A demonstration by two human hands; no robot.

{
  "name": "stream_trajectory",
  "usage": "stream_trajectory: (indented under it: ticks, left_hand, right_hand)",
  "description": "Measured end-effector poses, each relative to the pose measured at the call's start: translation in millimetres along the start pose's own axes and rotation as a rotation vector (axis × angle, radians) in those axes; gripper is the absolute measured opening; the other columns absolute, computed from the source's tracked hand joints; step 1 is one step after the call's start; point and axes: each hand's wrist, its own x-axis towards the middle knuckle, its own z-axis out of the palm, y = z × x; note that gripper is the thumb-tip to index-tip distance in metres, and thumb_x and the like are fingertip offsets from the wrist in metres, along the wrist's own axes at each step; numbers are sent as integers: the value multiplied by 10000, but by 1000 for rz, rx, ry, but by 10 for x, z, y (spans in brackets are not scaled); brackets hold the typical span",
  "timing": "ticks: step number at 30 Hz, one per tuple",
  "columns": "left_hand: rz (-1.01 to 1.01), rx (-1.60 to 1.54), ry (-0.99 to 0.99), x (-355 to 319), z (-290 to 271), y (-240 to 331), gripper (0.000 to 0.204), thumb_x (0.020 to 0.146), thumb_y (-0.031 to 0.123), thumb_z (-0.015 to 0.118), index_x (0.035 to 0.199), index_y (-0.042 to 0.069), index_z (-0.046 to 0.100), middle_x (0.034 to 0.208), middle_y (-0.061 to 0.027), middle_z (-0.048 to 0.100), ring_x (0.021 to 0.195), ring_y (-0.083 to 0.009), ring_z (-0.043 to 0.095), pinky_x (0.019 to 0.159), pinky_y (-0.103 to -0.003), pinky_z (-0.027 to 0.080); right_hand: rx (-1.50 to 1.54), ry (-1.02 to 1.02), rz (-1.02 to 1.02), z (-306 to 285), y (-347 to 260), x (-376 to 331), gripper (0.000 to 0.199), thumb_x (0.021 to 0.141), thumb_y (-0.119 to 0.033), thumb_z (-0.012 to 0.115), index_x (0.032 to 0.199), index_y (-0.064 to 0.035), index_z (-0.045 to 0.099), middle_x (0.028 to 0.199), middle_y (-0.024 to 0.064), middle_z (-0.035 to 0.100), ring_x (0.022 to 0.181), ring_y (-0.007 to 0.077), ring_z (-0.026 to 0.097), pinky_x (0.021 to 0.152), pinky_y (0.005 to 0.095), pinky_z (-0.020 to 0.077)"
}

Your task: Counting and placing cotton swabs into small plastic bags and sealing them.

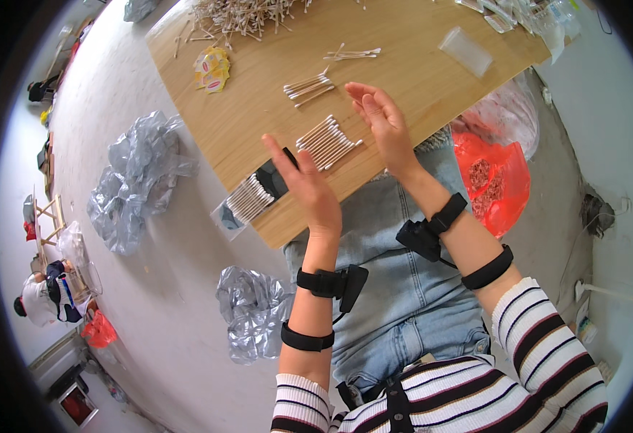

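Swabs (328, 143), wooden tabletop (258, 108), pale floor (186, 281)

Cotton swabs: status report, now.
Left hand and right hand open, nothing seen held. Cotton swab row between them. Small swab bundle beyond, apparently not in the way.

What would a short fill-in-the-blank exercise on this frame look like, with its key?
Slender white-tipped cotton swabs lie side by side on the wood-grained ____ between the bare left hand and bare right hand.
The ____ hand is nearer the clear plastic pouch showing more swabs.
A crumpled silvery-grey plastic bundle lies on the pale ____.
Missing words: table; left; floor.
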Motion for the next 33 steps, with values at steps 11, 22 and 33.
stream_trajectory:
  ticks: [11,22,33]
  left_hand:
    - [-163,-641,214,152,117,-41,784,1016,529,335,1530,5,61,1601,-172,119,1491,-243,76,1199,-382,51]
    - [54,-70,-34,127,-8,-59,796,997,517,398,1513,-28,134,1568,-211,214,1483,-307,128,1191,-427,84]
    - [394,929,-339,-59,-66,-185,966,882,643,502,1447,-106,274,1538,-266,247,1458,-367,191,1176,-475,164]
  right_hand:
    - [50,-42,0,223,-30,129,529,1029,-438,407,1308,3,498,1310,111,547,1284,181,466,1117,328,341]
    - [141,-4,74,188,-52,-157,431,1034,-382,442,1228,-15,560,1177,69,608,1143,159,547,1002,308,414]
    - [-544,-162,-337,-192,37,-133,182,759,73,501,706,-32,639,1061,93,646,1052,240,588,872,321,478]
